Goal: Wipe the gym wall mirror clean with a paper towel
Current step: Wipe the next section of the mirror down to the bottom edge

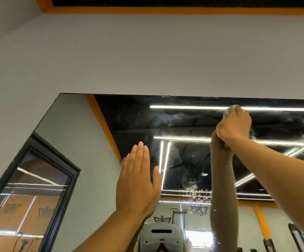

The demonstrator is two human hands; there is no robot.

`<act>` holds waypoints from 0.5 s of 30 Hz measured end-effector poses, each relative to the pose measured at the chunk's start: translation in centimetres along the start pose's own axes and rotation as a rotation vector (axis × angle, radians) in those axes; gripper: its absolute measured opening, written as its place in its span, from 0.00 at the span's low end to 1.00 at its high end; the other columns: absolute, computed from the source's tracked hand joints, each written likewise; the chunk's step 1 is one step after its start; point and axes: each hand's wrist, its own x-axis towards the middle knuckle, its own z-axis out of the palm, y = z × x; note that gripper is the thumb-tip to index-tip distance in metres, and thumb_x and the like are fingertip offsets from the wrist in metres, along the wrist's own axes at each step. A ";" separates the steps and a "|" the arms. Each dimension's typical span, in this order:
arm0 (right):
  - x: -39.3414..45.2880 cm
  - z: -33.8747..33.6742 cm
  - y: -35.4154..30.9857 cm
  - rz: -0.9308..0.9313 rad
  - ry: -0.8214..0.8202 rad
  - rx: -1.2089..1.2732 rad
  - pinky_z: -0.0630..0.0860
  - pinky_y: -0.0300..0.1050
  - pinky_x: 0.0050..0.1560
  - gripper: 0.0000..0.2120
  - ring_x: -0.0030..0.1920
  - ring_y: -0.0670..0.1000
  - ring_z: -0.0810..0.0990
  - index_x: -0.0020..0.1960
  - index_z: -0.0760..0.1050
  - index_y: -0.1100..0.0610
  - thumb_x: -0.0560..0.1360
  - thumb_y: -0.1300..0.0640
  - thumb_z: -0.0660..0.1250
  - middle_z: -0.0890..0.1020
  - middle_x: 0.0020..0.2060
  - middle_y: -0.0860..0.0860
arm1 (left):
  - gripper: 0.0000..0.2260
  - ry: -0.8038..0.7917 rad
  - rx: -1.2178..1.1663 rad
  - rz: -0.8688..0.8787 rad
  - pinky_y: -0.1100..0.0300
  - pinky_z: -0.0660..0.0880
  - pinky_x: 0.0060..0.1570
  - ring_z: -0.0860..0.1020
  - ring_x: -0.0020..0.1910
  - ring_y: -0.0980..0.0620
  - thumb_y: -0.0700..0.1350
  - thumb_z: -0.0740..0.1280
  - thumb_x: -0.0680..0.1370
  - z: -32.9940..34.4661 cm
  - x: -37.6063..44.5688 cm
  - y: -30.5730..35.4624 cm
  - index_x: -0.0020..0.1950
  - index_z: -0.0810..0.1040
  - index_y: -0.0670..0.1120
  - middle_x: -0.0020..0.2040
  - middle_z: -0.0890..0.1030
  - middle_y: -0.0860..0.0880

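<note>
Head view, looking up. The mirror (138,115) is my landmark; it is mounted on a grey wall (147,55), top edge running across mid-frame.

Right hand (235,124): high on the mirror, just below its top edge, fingers curled round a wad of paper towel (233,106) pressed to the glass. Only a white bit of towel shows above and beside the knuckles; the hand covers the rest.

Left hand (137,180): lower and left of the right hand, fingers straight and held together, thumb out, palm toward the glass. I cannot tell whether it touches.

Glass near the right hand carries hazy smears (176,118); droplets (195,192) sit lower, between the two arms.

Reflected in the mirror: light strips (183,106), a dark-framed doorway (38,188) at left, a white headset (161,237) at the bottom edge.

An orange band (165,10) runs above the wall.
</note>
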 end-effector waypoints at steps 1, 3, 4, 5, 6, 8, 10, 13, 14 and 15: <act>0.0 0.3 -1.6 -0.007 -0.005 0.006 0.66 0.54 0.68 0.18 0.63 0.60 0.70 0.66 0.70 0.63 0.76 0.63 0.64 0.73 0.62 0.59 | 0.33 0.002 -0.006 -0.001 0.64 0.27 0.70 0.29 0.74 0.60 0.63 0.28 0.73 0.1 0.0 0.0 0.77 0.32 0.54 0.78 0.32 0.57; -0.4 1.2 -5.5 -0.094 -0.035 0.043 0.69 0.52 0.65 0.17 0.61 0.58 0.71 0.64 0.71 0.63 0.76 0.61 0.65 0.74 0.61 0.58 | 0.33 0.007 -0.016 -0.007 0.65 0.26 0.68 0.27 0.72 0.62 0.63 0.28 0.73 0.2 0.0 -0.1 0.76 0.32 0.55 0.77 0.31 0.58; -0.8 1.6 -7.6 -0.165 -0.069 0.074 0.69 0.51 0.64 0.17 0.61 0.58 0.71 0.64 0.71 0.62 0.77 0.60 0.66 0.74 0.61 0.57 | 0.32 0.016 -0.031 -0.010 0.65 0.27 0.69 0.27 0.73 0.61 0.63 0.29 0.73 0.3 0.1 -0.2 0.76 0.32 0.55 0.77 0.32 0.58; -1.6 1.8 -9.8 -0.241 -0.109 0.113 0.69 0.50 0.64 0.16 0.62 0.57 0.72 0.64 0.71 0.62 0.77 0.60 0.66 0.74 0.60 0.57 | 0.32 0.030 -0.045 -0.014 0.64 0.29 0.70 0.29 0.74 0.60 0.63 0.30 0.74 0.4 0.1 -0.2 0.77 0.34 0.55 0.78 0.34 0.58; -2.4 2.0 -11.6 -0.313 -0.147 0.164 0.68 0.49 0.65 0.17 0.63 0.57 0.72 0.65 0.71 0.61 0.78 0.60 0.66 0.74 0.61 0.56 | 0.31 0.044 -0.047 -0.013 0.62 0.32 0.72 0.33 0.76 0.58 0.63 0.32 0.75 0.8 0.1 -0.3 0.77 0.37 0.54 0.79 0.38 0.57; -4.4 1.8 -14.3 -0.448 -0.225 0.243 0.63 0.46 0.71 0.20 0.70 0.57 0.68 0.72 0.68 0.60 0.80 0.62 0.64 0.71 0.69 0.56 | 0.30 0.047 -0.047 -0.004 0.57 0.40 0.75 0.44 0.79 0.54 0.62 0.36 0.79 0.8 0.1 -0.3 0.78 0.44 0.52 0.81 0.48 0.53; -6.0 1.1 -14.9 -0.590 -0.290 0.256 0.54 0.42 0.75 0.24 0.76 0.55 0.61 0.77 0.61 0.60 0.83 0.62 0.60 0.65 0.76 0.55 | 0.31 0.061 -0.050 -0.001 0.56 0.40 0.75 0.46 0.80 0.53 0.64 0.35 0.78 0.6 0.1 0.0 0.78 0.44 0.53 0.80 0.47 0.53; -6.8 0.3 -12.9 -0.772 -0.416 0.260 0.45 0.33 0.72 0.24 0.79 0.51 0.54 0.80 0.57 0.57 0.85 0.59 0.56 0.60 0.79 0.51 | 0.32 0.032 -0.070 -0.025 0.64 0.30 0.71 0.36 0.78 0.58 0.64 0.29 0.72 0.1 0.0 0.1 0.75 0.34 0.56 0.77 0.35 0.58; -6.8 0.2 -12.0 -0.820 -0.435 0.247 0.44 0.34 0.73 0.24 0.80 0.50 0.53 0.80 0.56 0.56 0.85 0.58 0.55 0.59 0.79 0.50 | 0.31 0.041 -0.076 -0.027 0.64 0.29 0.70 0.35 0.78 0.58 0.63 0.29 0.72 0.0 0.1 0.1 0.75 0.34 0.56 0.76 0.34 0.59; -6.8 0.3 -11.1 -0.852 -0.439 0.238 0.45 0.36 0.75 0.24 0.80 0.50 0.52 0.80 0.56 0.55 0.85 0.57 0.55 0.59 0.80 0.49 | 0.31 0.039 -0.075 -0.026 0.65 0.29 0.70 0.35 0.78 0.59 0.63 0.29 0.72 0.0 0.0 0.2 0.75 0.34 0.56 0.76 0.34 0.59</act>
